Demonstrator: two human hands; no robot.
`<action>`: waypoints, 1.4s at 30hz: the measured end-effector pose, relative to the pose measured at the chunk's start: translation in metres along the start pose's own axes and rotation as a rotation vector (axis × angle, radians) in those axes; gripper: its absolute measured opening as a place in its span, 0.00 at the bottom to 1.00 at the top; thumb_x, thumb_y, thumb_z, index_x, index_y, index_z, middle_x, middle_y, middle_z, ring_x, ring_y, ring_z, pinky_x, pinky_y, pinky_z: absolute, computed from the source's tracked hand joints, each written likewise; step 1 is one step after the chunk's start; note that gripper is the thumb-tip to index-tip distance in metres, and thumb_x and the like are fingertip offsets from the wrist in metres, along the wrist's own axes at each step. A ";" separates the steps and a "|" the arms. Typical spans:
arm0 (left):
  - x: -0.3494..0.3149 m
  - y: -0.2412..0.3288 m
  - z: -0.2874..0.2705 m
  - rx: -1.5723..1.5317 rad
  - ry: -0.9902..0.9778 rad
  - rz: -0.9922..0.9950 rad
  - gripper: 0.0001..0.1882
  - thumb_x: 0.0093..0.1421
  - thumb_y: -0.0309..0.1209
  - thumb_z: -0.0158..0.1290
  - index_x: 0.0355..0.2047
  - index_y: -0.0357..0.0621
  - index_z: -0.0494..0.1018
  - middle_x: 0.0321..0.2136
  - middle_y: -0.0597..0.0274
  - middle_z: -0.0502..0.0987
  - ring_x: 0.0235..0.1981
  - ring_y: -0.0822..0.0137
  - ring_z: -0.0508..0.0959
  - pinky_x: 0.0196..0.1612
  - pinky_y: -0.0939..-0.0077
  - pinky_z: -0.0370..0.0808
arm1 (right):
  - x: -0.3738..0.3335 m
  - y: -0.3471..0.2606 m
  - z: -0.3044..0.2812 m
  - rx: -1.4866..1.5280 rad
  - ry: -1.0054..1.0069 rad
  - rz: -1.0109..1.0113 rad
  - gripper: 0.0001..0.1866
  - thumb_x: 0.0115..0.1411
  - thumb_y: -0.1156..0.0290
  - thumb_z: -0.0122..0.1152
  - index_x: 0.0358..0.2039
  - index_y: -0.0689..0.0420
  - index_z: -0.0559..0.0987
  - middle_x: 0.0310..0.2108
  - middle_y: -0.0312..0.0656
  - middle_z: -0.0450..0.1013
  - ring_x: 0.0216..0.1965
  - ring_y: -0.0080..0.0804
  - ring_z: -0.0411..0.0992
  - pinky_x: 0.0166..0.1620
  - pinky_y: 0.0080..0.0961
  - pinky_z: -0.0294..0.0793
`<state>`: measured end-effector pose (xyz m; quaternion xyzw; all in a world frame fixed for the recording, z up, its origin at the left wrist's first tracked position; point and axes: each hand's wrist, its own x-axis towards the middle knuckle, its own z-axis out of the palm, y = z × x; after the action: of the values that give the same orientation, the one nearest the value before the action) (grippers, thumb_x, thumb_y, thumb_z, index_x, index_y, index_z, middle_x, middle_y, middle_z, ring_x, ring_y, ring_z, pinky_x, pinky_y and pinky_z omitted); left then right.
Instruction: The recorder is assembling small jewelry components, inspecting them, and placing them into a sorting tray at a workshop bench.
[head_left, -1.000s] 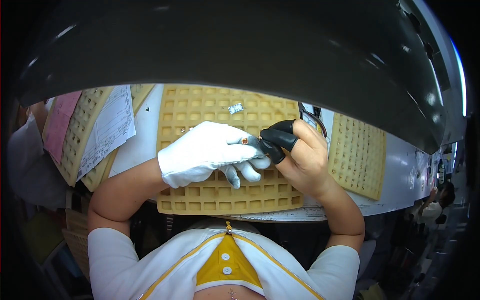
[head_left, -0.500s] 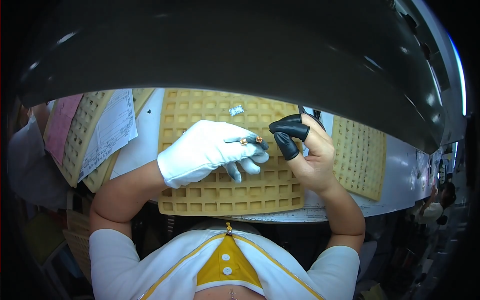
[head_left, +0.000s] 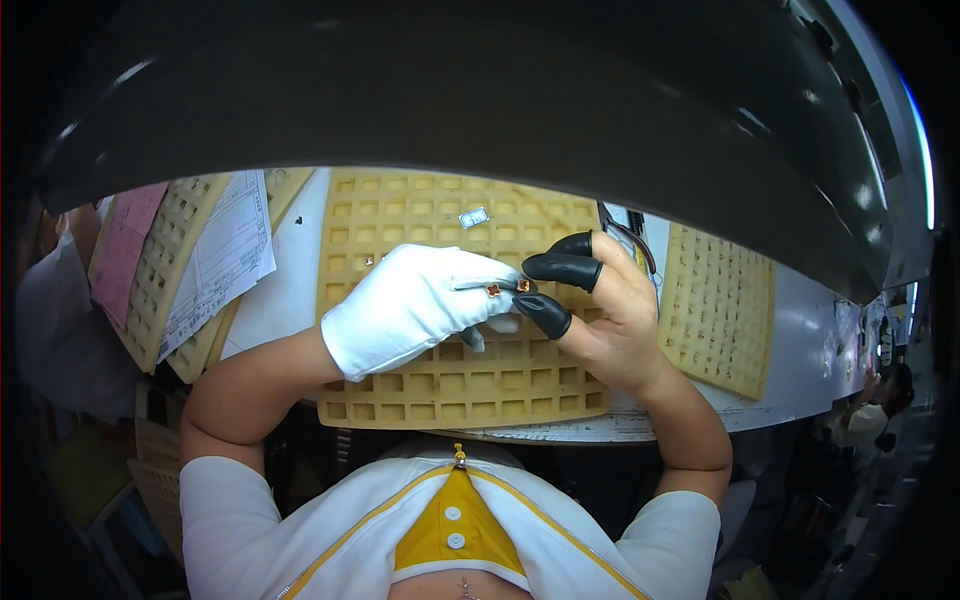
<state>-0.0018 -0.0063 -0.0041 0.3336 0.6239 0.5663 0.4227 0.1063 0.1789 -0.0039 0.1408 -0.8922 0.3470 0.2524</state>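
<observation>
Two pieces (head_left: 493, 290) over the tray (head_left: 465, 397): I find the gloved left hand (head_left: 405, 300) holding both, apparently for steadiness; right hand (head_left: 620, 310) narrow beside one, grip unclear.

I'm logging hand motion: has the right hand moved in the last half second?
Yes: against the yellow tray, the right hand has shifted slightly left, toward the gloved left hand.
</observation>
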 end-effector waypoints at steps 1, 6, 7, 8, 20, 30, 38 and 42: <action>0.001 0.000 0.000 0.008 -0.013 -0.022 0.15 0.61 0.32 0.51 0.45 0.36 0.73 0.32 0.56 0.79 0.28 0.69 0.79 0.31 0.79 0.77 | 0.001 0.003 0.004 -0.020 0.041 -0.044 0.10 0.43 0.75 0.67 0.29 0.62 0.78 0.27 0.41 0.71 0.26 0.30 0.68 0.27 0.24 0.67; 0.001 0.001 -0.001 -0.229 -0.082 -0.111 0.18 0.61 0.35 0.51 0.46 0.33 0.71 0.34 0.53 0.79 0.35 0.65 0.80 0.32 0.76 0.78 | 0.001 0.003 0.008 0.048 0.043 -0.045 0.10 0.43 0.77 0.67 0.28 0.62 0.78 0.25 0.41 0.69 0.24 0.30 0.67 0.25 0.25 0.65; 0.001 0.001 -0.001 -0.231 -0.088 -0.116 0.19 0.61 0.36 0.51 0.46 0.34 0.71 0.34 0.53 0.79 0.35 0.64 0.80 0.31 0.76 0.78 | 0.002 0.001 0.007 0.070 0.031 -0.037 0.09 0.44 0.77 0.67 0.28 0.62 0.78 0.26 0.41 0.69 0.24 0.30 0.68 0.25 0.25 0.65; 0.001 0.002 -0.001 -0.236 -0.094 -0.120 0.18 0.61 0.36 0.51 0.45 0.34 0.72 0.34 0.53 0.79 0.34 0.64 0.80 0.31 0.76 0.78 | 0.002 0.003 0.008 0.066 0.037 -0.064 0.09 0.44 0.78 0.66 0.29 0.62 0.78 0.26 0.40 0.69 0.24 0.30 0.67 0.25 0.25 0.65; 0.000 0.006 0.000 -0.201 -0.024 -0.098 0.18 0.59 0.36 0.54 0.44 0.35 0.74 0.30 0.56 0.79 0.30 0.68 0.79 0.30 0.78 0.77 | 0.000 0.001 0.002 0.113 -0.057 0.103 0.17 0.45 0.74 0.68 0.37 0.61 0.78 0.33 0.42 0.71 0.35 0.31 0.70 0.38 0.23 0.69; 0.001 -0.004 0.002 0.026 0.039 0.068 0.12 0.60 0.29 0.52 0.41 0.35 0.75 0.29 0.61 0.78 0.25 0.74 0.77 0.26 0.83 0.73 | 0.002 0.000 0.004 0.078 -0.037 0.054 0.14 0.45 0.75 0.66 0.35 0.61 0.77 0.31 0.42 0.71 0.30 0.31 0.70 0.31 0.24 0.69; 0.002 -0.002 0.004 -0.152 0.005 -0.059 0.14 0.61 0.31 0.51 0.43 0.34 0.73 0.32 0.55 0.79 0.31 0.68 0.80 0.31 0.78 0.78 | -0.001 0.001 0.005 0.045 -0.004 0.034 0.09 0.44 0.80 0.63 0.29 0.61 0.78 0.28 0.41 0.69 0.26 0.34 0.69 0.28 0.26 0.68; 0.003 0.001 0.002 -0.256 -0.106 -0.183 0.16 0.61 0.35 0.52 0.43 0.34 0.73 0.34 0.53 0.79 0.33 0.64 0.80 0.32 0.76 0.79 | -0.001 0.008 0.008 -0.029 0.032 -0.105 0.10 0.41 0.80 0.63 0.27 0.62 0.78 0.25 0.41 0.68 0.24 0.34 0.68 0.25 0.27 0.67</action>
<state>-0.0013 -0.0023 -0.0034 0.2481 0.5515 0.5818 0.5439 0.1010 0.1792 -0.0140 0.1781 -0.8843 0.3225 0.2867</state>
